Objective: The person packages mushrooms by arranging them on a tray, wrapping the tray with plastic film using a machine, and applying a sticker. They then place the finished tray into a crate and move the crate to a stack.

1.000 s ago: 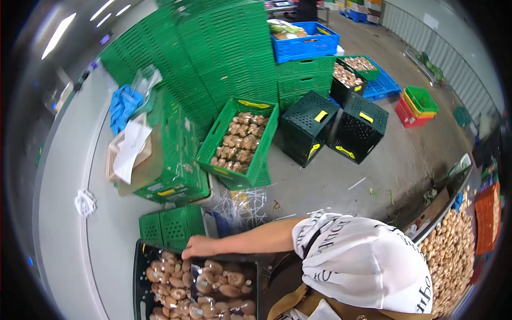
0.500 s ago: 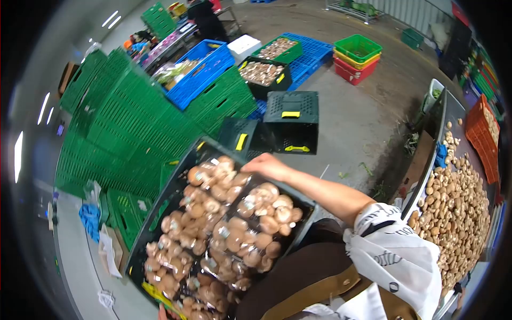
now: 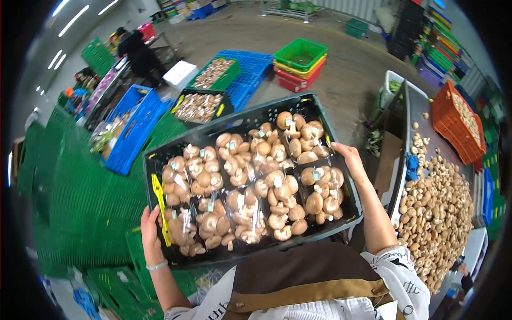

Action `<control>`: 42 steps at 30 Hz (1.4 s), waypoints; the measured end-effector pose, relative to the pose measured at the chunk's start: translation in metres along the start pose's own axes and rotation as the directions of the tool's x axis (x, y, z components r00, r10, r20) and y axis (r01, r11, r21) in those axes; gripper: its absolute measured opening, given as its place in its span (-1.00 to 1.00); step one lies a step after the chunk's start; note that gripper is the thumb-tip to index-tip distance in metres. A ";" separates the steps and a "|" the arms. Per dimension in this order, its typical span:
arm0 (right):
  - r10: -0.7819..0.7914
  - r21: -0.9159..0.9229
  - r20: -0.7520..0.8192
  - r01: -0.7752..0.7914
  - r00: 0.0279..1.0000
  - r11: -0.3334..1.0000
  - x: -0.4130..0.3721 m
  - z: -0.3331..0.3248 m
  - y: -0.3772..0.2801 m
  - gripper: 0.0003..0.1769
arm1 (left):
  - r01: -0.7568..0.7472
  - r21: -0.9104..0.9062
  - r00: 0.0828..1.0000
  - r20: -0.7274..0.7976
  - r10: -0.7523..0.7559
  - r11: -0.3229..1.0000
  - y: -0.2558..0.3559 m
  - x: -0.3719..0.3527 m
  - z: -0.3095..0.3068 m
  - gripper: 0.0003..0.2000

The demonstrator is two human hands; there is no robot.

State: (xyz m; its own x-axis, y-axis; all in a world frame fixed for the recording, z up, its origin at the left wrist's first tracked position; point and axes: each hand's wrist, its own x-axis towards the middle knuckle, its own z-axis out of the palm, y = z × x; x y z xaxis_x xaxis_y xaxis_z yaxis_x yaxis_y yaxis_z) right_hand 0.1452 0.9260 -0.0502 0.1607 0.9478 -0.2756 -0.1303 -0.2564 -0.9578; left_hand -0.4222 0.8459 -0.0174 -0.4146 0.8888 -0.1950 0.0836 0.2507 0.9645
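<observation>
Holding a black crate (image 3: 242, 119) out front, both hands clamped on it: left hand (image 3: 151, 230) curled round the near-left end beside the yellow handle (image 3: 159, 200), right hand (image 3: 349, 160) gripping the opposite rim. Between the hands, wrapped mushroom packs (image 3: 256, 184) fill it edge to edge. Just beyond the right hand lies a heap of loose mushrooms (image 3: 437, 213); past that, an orange crate (image 3: 453, 125) holds more.

Black slatted crate (image 3: 330, 128), level at waist height, packed with film-wrapped trays of brown mushrooms (image 3: 250, 186).
</observation>
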 end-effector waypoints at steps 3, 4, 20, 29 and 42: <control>-0.082 -0.042 -0.157 0.076 0.984 0.996 0.040 -0.030 -0.017 -0.64 | -0.018 0.026 0.992 0.126 0.015 0.999 0.030 0.092 0.069 -0.91; -0.123 -0.046 -0.219 0.116 0.968 0.992 0.041 -0.033 -0.018 -0.64 | -0.057 0.018 0.983 0.176 0.053 0.998 0.038 0.115 0.083 -0.91; -0.146 0.057 -0.475 0.196 0.868 0.979 0.164 -0.110 0.006 -0.53 | -0.105 0.073 0.943 0.323 0.076 0.992 0.073 0.311 0.257 -0.56; 0.072 0.140 -0.354 -0.024 0.933 0.990 0.143 -0.039 -0.030 -0.55 | 0.054 0.106 0.940 0.330 -0.086 0.993 0.040 0.315 0.219 -0.52; 0.128 0.137 -0.289 -0.092 0.949 0.986 0.365 0.141 -0.042 -0.60 | 0.128 0.089 0.952 0.268 -0.147 0.988 0.050 0.560 0.176 -0.63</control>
State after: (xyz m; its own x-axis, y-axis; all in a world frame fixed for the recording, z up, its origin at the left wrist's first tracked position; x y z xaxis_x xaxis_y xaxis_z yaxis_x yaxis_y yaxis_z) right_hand 0.0714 1.3098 -0.0992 0.4181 0.8115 -0.4081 -0.2774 -0.3137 -0.9081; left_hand -0.4902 1.4235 -0.1095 -0.1641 0.9121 -0.3756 0.1098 0.3953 0.9120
